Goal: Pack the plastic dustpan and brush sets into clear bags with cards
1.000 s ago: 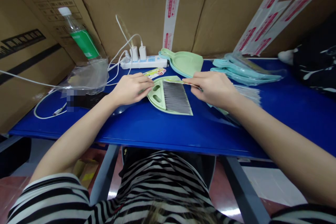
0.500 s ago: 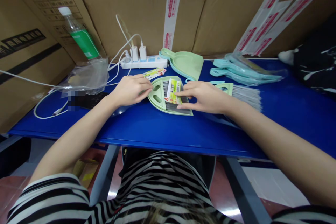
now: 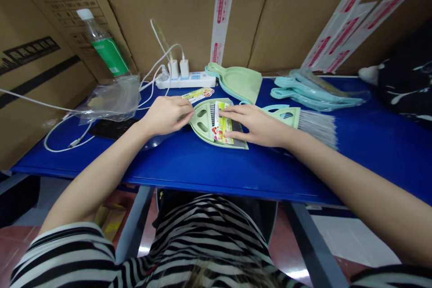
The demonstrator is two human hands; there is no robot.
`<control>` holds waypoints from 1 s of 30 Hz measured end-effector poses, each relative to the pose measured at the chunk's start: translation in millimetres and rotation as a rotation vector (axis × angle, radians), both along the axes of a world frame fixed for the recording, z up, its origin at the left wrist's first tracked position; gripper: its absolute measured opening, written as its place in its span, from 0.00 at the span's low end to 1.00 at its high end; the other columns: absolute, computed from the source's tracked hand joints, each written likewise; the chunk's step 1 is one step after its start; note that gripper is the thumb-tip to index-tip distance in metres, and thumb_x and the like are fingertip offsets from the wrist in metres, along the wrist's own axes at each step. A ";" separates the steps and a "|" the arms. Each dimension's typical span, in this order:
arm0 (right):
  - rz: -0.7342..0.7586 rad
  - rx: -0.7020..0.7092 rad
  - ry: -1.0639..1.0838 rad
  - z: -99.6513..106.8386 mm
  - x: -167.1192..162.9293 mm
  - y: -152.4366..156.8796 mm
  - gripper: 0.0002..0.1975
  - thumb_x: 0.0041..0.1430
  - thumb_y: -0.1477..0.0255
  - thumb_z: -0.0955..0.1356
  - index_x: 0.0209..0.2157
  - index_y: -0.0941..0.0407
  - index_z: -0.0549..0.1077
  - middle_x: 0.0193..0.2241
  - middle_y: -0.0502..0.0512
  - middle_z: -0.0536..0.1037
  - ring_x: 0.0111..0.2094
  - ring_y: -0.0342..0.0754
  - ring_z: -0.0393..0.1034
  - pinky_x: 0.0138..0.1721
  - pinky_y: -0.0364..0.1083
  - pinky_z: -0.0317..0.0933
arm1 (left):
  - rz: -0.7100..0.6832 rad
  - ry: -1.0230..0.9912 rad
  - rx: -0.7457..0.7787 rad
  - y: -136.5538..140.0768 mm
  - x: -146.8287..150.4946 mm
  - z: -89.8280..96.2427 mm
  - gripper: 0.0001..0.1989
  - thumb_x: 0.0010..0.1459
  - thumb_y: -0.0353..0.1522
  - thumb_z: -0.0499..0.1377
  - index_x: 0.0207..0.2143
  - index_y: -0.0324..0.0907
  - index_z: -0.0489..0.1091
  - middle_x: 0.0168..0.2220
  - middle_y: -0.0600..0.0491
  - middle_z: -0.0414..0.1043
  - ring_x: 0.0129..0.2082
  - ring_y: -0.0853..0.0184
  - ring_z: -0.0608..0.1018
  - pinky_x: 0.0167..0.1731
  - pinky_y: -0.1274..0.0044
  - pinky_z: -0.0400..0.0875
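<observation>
A light green dustpan [image 3: 204, 138] lies on the blue table in front of me, its handle to the left. A green hand brush [image 3: 199, 117] with grey bristles is nested in it. My left hand [image 3: 170, 114] is closed at the handle end, fingertips pinching there; the handle itself is hidden under them. On the bristles sits a yellow-and-white label card [image 3: 222, 122] with red pictures. My right hand [image 3: 258, 125] rests over it, fingers spread, fingertips touching the card's right side.
More label cards [image 3: 199, 94] lie behind the left hand. Stacked dustpans [image 3: 239, 82] and wrapped blue dustpans [image 3: 313, 90] stand behind, with another grey-bristled brush [image 3: 317, 127] at right. A power strip [image 3: 189, 80], cables, phone [image 3: 113, 129], plastic bag [image 3: 114, 96] and bottle [image 3: 110, 56] sit left.
The label card has turned and shifted slightly to lie straighter across the bristles. My right fingers have flattened and spread over it. My left hand stays at the handle.
</observation>
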State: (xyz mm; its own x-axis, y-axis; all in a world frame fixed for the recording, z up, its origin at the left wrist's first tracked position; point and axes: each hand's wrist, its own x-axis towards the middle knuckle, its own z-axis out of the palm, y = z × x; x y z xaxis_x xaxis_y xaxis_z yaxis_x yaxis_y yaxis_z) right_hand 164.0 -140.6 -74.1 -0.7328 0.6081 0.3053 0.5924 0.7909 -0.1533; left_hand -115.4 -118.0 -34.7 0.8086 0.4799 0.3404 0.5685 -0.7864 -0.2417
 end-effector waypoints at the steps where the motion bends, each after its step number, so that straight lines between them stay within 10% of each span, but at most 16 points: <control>1: 0.007 -0.003 0.005 0.5 0.6 0.4 0.29 0.67 0.55 0.60 0.61 0.59 0.68 0.59 0.68 0.72 0.57 0.61 0.67 0.54 0.62 0.61 | 0.002 0.004 0.006 0.0 0.0 -0.1 0.22 0.65 0.35 0.45 0.37 0.42 0.79 0.37 0.49 0.81 0.36 0.63 0.81 0.32 0.74 0.72; 12: 0.039 -0.038 0.012 6.8 2.5 -1.9 0.25 0.66 0.56 0.62 0.57 0.55 0.73 0.56 0.65 0.75 0.56 0.60 0.68 0.55 0.62 0.60 | 0.059 -0.014 0.048 0.0 -0.5 -0.8 0.22 0.65 0.34 0.44 0.35 0.42 0.79 0.34 0.49 0.80 0.34 0.61 0.81 0.29 0.72 0.71; 25: -0.034 -0.020 0.028 7.1 7.2 0.4 0.26 0.67 0.57 0.61 0.58 0.57 0.72 0.56 0.68 0.74 0.57 0.61 0.68 0.58 0.66 0.56 | 0.800 -0.140 0.173 23.8 -74.9 23.8 0.17 0.59 0.40 0.50 0.31 0.39 0.73 0.37 0.40 0.77 0.35 0.54 0.76 0.29 0.66 0.69; 30: 0.013 -0.082 -0.001 1.1 9.0 2.2 0.25 0.66 0.58 0.61 0.60 0.52 0.71 0.59 0.63 0.72 0.60 0.59 0.65 0.61 0.70 0.50 | 0.843 -0.141 0.125 42.4 -97.2 10.5 0.22 0.53 0.49 0.55 0.24 0.39 0.71 0.27 0.41 0.77 0.32 0.50 0.78 0.29 0.63 0.68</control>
